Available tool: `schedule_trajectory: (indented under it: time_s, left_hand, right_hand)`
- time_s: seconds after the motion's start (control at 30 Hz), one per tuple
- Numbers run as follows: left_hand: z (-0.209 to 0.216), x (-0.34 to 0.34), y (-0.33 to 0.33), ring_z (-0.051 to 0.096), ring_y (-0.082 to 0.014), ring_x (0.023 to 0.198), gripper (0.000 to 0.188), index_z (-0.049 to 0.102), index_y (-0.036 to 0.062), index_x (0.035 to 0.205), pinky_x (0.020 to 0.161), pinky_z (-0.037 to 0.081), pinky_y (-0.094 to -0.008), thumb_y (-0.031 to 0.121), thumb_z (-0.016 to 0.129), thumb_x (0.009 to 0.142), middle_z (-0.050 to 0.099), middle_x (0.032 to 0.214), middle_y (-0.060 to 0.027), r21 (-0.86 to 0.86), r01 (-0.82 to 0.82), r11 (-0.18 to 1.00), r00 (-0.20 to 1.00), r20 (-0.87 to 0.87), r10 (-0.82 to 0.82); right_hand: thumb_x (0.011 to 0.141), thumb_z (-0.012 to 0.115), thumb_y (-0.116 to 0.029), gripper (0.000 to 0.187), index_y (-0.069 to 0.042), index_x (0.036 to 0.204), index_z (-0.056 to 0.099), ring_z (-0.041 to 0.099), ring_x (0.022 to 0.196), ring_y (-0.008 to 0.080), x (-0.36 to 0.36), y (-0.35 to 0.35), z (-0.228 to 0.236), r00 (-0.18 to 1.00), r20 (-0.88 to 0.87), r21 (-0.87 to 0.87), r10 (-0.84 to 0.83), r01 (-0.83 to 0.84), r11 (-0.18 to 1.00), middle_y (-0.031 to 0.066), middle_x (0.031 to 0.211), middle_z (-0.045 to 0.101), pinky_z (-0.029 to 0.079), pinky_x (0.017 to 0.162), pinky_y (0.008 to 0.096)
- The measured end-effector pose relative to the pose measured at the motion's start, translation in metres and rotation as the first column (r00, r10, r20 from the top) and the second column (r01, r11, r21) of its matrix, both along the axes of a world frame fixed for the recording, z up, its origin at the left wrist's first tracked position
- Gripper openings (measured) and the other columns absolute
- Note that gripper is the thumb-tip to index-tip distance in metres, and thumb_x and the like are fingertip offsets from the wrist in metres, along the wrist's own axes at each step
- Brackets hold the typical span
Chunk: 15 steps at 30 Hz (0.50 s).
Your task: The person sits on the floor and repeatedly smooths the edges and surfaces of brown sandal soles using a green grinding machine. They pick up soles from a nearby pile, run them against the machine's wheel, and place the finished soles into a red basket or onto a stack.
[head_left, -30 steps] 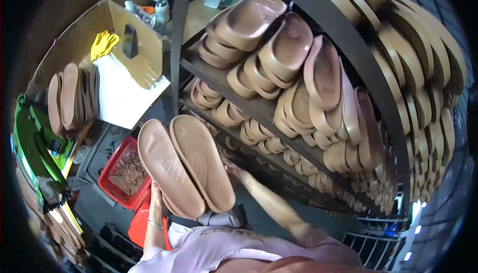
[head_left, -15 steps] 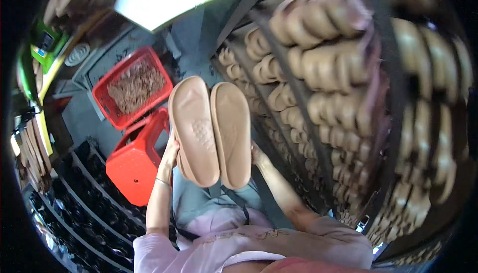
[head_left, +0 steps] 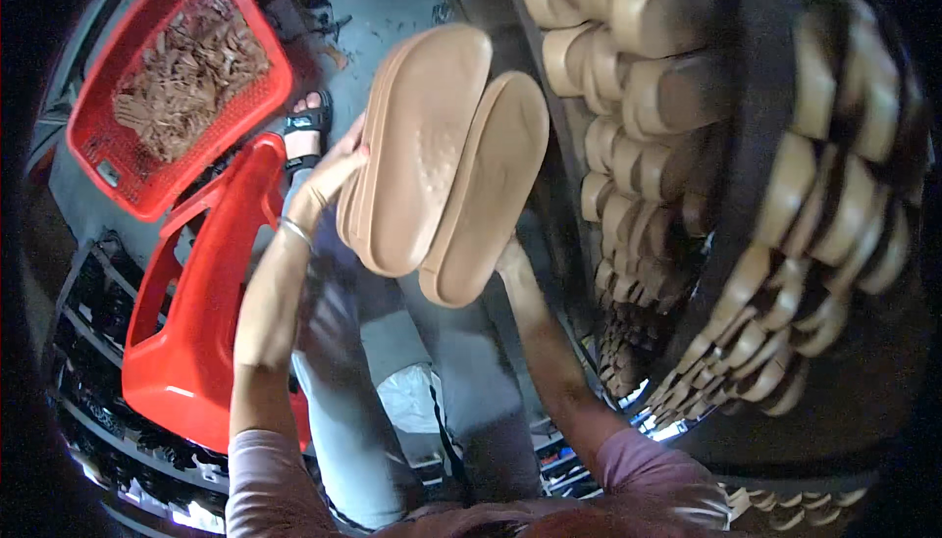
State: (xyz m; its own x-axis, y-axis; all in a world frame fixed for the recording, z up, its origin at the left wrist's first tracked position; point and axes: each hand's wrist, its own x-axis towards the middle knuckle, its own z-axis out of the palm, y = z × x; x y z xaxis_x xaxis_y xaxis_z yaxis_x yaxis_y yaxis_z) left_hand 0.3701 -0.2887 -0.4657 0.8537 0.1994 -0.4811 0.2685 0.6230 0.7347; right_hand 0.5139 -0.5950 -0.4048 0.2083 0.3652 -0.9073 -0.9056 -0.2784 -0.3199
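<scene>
Two side-by-side sets of tan shoe soles are held up in front of me, toes pointing away and leaning right. My left hand [head_left: 339,170] grips the outer edge of the left soles [head_left: 420,160], where several layers show along the side; its fingertips are partly hidden behind. My right hand [head_left: 508,256] holds the right sole [head_left: 491,185] from its outer edge near the heel, with most of the fingers hidden underneath. The inner edges of the two sets touch or nearly touch. A raised dotted patch marks the left upper sole.
A red plastic basket [head_left: 275,82] holding brown scraps stands at far left. Nearer is a red plastic stool [head_left: 186,371]. Racks full of curved tan shoe parts [head_left: 667,97] rise on the right. A dark slatted rack [head_left: 74,361] lies at left. My sandalled foot [head_left: 307,124] is beside the basket.
My view has turned and shifted, so the basket and stool appear larger and farther left. The soles sit higher and tilt more to the right, still held in both hands.
</scene>
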Motion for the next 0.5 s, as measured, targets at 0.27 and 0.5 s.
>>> schedule_trajectory:
  time_s: [0.27, 0.5]
  left_hand:
    - [-0.018, 0.097, 0.061, 0.034, -0.0266, 0.133, 0.109, 0.023, -0.0012, 0.144, 0.110, 0.027, -0.0352, 0.062, 0.070, 0.068, 0.035, 0.144, -0.0196, 0.187, 0.328, 0.926, 0.944, -0.110, -0.312]
    - [-0.017, 0.099, 0.068, 0.036, -0.0268, 0.132, 0.103, 0.025, 0.0031, 0.145, 0.110, 0.027, -0.0354, 0.051, 0.072, 0.067, 0.039, 0.142, -0.0169, 0.266, 0.307, 0.914, 0.946, 0.023, -0.325]
  right_hand:
    - [0.062, 0.072, -0.061, 0.107, -0.012, 0.146, 0.026, 0.035, 0.131, 0.0257, 0.001, -0.001, -0.064, 0.996, 0.014, -0.040, -0.092, 0.093, 0.995, 0.0103, 0.144, 0.036, 0.032, 0.106, 0.0438]
    - [0.066, 0.070, -0.058, 0.102, -0.013, 0.146, 0.026, 0.033, 0.132, 0.0260, 0.004, -0.002, -0.061, 0.987, 0.052, -0.063, -0.154, 0.157, 0.986, 0.0107, 0.145, 0.035, 0.031, 0.107, 0.0441]
